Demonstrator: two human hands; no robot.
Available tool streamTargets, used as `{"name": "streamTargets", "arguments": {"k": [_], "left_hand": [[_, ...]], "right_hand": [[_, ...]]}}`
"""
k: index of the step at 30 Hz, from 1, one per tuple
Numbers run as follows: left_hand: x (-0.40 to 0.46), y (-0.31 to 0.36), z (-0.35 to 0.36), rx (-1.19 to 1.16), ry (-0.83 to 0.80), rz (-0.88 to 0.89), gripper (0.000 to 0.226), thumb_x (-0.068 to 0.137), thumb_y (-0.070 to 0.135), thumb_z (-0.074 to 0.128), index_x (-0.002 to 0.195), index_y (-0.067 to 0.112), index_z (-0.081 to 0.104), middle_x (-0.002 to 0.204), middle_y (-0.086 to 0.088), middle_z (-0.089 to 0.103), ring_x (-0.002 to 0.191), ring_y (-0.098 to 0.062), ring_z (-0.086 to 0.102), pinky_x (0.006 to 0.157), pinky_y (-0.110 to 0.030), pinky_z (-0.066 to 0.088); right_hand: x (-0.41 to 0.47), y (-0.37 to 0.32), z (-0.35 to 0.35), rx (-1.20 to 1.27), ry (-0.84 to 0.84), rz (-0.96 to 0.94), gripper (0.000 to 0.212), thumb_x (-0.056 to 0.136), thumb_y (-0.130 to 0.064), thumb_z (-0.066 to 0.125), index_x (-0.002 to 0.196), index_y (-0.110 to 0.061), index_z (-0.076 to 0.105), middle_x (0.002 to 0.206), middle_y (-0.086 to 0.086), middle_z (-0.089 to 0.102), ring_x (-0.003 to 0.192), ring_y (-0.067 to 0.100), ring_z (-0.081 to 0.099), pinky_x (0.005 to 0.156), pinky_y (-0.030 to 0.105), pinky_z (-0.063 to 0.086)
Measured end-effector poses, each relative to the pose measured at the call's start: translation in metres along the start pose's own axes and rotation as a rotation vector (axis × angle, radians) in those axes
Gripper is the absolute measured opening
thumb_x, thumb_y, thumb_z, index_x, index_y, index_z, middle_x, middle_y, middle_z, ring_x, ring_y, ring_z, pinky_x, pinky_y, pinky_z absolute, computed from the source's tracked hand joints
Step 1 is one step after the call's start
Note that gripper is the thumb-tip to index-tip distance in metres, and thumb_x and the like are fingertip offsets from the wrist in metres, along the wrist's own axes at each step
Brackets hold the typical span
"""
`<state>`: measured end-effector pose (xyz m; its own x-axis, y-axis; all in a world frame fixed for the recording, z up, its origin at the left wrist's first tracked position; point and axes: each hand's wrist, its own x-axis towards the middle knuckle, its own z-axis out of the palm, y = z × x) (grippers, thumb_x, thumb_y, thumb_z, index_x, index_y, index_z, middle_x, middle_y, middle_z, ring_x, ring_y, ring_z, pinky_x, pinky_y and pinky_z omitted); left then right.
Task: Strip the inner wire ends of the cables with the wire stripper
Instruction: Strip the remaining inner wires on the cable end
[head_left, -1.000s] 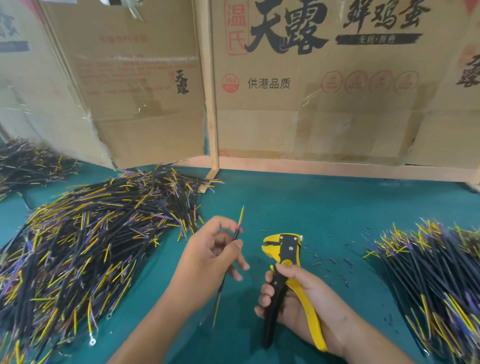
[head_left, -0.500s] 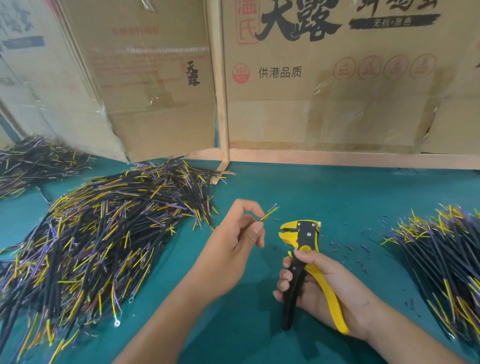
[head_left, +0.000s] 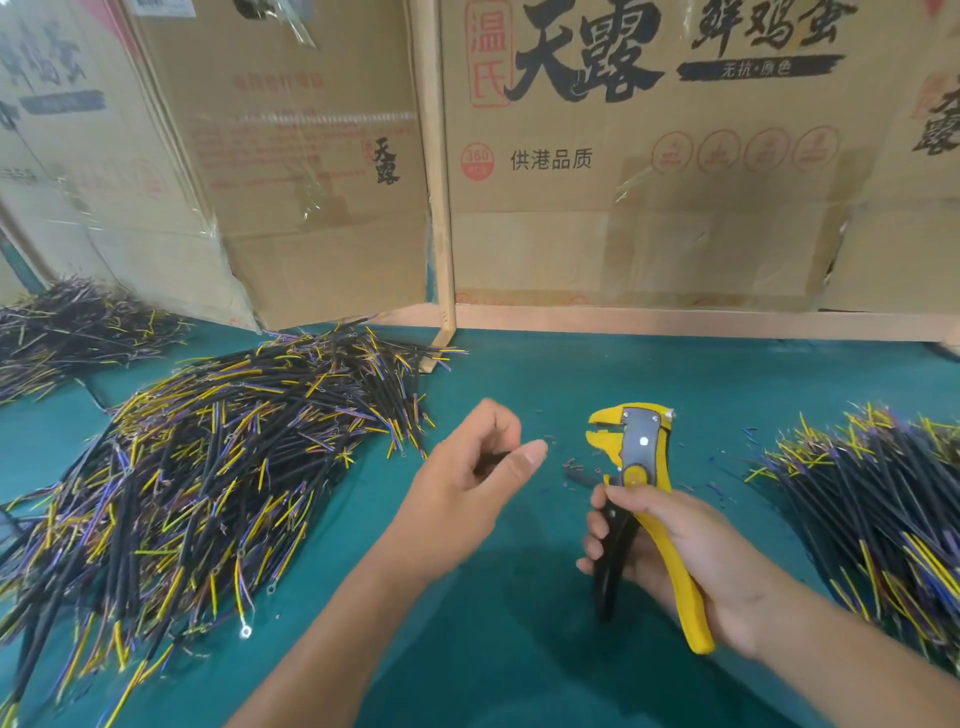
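Left hand now without the cable pinched half a second ago, fingers loosely curled.
Yellow-black wire stripper gripped upright by right hand, head at 12 o'clock.

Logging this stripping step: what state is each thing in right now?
left hand: fingers curled; a held cable can't be confirmed.
right hand: grips the stripper handles.
wire stripper: upright, off the table.
left cable pile: heaped, untouched.
right cable pile: heaped, untouched.
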<state>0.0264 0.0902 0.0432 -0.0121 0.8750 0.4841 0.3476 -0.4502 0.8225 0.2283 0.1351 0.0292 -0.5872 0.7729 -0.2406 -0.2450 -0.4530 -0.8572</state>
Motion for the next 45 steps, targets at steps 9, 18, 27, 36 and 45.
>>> {"name": "streamTargets", "arguments": {"k": [9,18,27,36,45], "left_hand": [[-0.001,-0.005,0.001,0.053,0.079,-0.01,0.019,0.078,0.025,0.057,0.08,0.023,0.039,0.067,0.011,0.032,0.061,-0.014,0.028,0.055,-0.021,0.028],[-0.005,-0.011,0.01,0.204,-0.063,0.045,0.007,0.092,0.028,0.044,0.094,0.033,0.04,0.072,0.0,0.04,0.064,-0.021,0.034,0.058,-0.034,0.033],[-0.007,-0.007,0.011,0.261,-0.014,0.11,0.014,0.092,0.019,0.042,0.1,0.031,0.038,0.066,0.007,0.034,0.058,-0.015,0.029,0.053,-0.019,0.027],[-0.008,-0.002,0.013,0.294,-0.005,0.13,0.016,0.093,0.019,0.041,0.105,0.031,0.041,0.064,0.009,0.033,0.055,-0.014,0.03,0.052,-0.014,0.024],[-0.01,0.009,0.012,0.316,-0.069,0.148,0.015,0.091,0.013,0.045,0.104,0.018,0.043,0.062,0.006,0.03,0.053,-0.013,0.029,0.053,-0.013,0.023]], "right_hand": [[-0.023,0.009,-0.007,-0.033,-0.003,-0.098,0.023,0.077,-0.016,0.064,0.091,0.003,0.063,0.076,0.021,0.052,0.067,0.035,0.053,0.067,0.046,0.055],[-0.029,0.009,-0.005,-0.165,-0.044,-0.132,0.02,0.074,-0.021,0.068,0.084,-0.004,0.071,0.075,0.022,0.056,0.068,0.035,0.055,0.066,0.04,0.055],[-0.029,0.008,-0.003,-0.151,-0.044,-0.126,0.018,0.076,-0.02,0.067,0.083,-0.005,0.072,0.074,0.022,0.055,0.068,0.034,0.055,0.066,0.04,0.055],[-0.036,0.005,0.0,-0.217,-0.069,-0.131,0.017,0.076,-0.022,0.067,0.081,-0.007,0.072,0.073,0.02,0.056,0.068,0.033,0.054,0.067,0.039,0.055],[-0.038,0.002,-0.003,-0.214,-0.167,-0.054,0.021,0.076,-0.021,0.073,0.082,-0.002,0.067,0.071,0.022,0.051,0.065,0.033,0.049,0.065,0.04,0.052]]}}
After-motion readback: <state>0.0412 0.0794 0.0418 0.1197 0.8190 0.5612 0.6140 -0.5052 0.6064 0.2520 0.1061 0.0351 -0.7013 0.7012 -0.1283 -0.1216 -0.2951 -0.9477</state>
